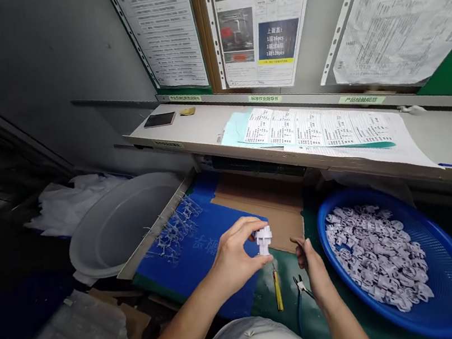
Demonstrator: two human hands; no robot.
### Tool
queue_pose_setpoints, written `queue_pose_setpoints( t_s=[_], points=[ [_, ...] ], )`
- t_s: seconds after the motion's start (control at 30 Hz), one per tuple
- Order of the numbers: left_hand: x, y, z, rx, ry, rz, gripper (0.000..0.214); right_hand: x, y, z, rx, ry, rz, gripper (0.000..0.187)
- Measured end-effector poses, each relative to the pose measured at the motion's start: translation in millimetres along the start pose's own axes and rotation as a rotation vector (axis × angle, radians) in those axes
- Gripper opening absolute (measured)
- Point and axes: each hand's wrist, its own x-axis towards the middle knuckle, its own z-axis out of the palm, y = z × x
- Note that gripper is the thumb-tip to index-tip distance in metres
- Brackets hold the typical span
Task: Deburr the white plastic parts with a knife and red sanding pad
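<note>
My left hand (236, 255) pinches a small white plastic part (264, 240) between thumb and fingers, held up over the blue mat (196, 253). My right hand (314, 269) hovers just to the right of it, seen edge-on with fingers curled loosely and nothing visible in them. A blue basket (448, 295) full of similar white plastic parts (374, 255) sits at the right. Below the hands lie a yellow-handled tool (277, 291) and blue-handled cutters (300, 288) on the green bench.
A white basin (104, 238) stands at the left, beside several thin plastic sprues (175, 228) on the mat. A cardboard sheet (265, 203) lies behind. A shelf (203, 127) holds papers, a dark phone (160, 120) and a yellow item. Instruction sheets hang above.
</note>
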Motion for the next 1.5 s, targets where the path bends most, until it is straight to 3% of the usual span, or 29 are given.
queue_pose_setpoints(
  t_s=[0.17,0.27,0.37,0.47,0.57,0.63,0.77,0.9,1.0,1.1,1.23,1.37,1.5],
  points=[
    [3.0,9.6,-5.3,0.033,0.003,0.106,0.059,-12.2,-88.6,-27.8,0.246,0.14,-0.331,0.028],
    [3.4,17.9,-6.0,0.016,-0.015,0.178,0.053,-11.0,-121.7,-26.3,0.091,0.296,-0.615,0.018],
    [4.5,22.8,-7.5,-0.06,0.017,0.155,0.043,12.3,-140.0,-23.7,-0.172,0.325,-0.811,0.022],
    [5.8,22.3,-10.5,-0.206,0.065,0.061,0.049,34.9,-153.1,-32.3,-0.151,0.344,-0.667,0.032],
    [5.5,19.9,-12.5,-0.424,0.004,-0.025,0.055,38.1,-161.0,-42.5,0.071,0.125,-0.614,0.032],
    [4.5,18.8,-12.7,-0.563,-0.032,-0.071,0.056,35.8,-161.6,-44.7,0.043,0.005,-0.653,0.031],
    [2.5,18.1,-11.6,-0.651,-0.054,-0.134,0.058,36.6,-155.7,-43.2,-0.093,0.128,-0.584,0.034],
    [2.1,18.5,-10.1,-0.679,-0.038,-0.155,0.059,37.5,-155.0,-46.1,-0.085,0.083,-0.615,0.032],
    [2.0,20.1,-9.2,-0.689,-0.033,-0.178,0.057,38.1,-160.3,-51.5,-0.131,0.158,-0.548,0.034],
    [2.5,23.2,-8.4,-0.677,-0.042,-0.181,0.055,39.5,-165.7,-54.1,-0.075,0.046,-0.609,0.033],
    [4.7,27.4,-7.8,-0.689,-0.024,-0.163,0.055,46.6,-166.6,-53.6,-0.125,0.155,-0.553,0.037],
    [6.9,30.9,-6.7,-0.585,0.031,-0.116,0.055,50.5,-165.1,-56.0,-0.043,0.06,-0.563,0.036],
    [8.8,33.8,-4.6,-0.483,0.096,-0.074,0.053,46.7,-166.7,-60.0,-0.083,0.285,-0.514,0.037]
  ],
)
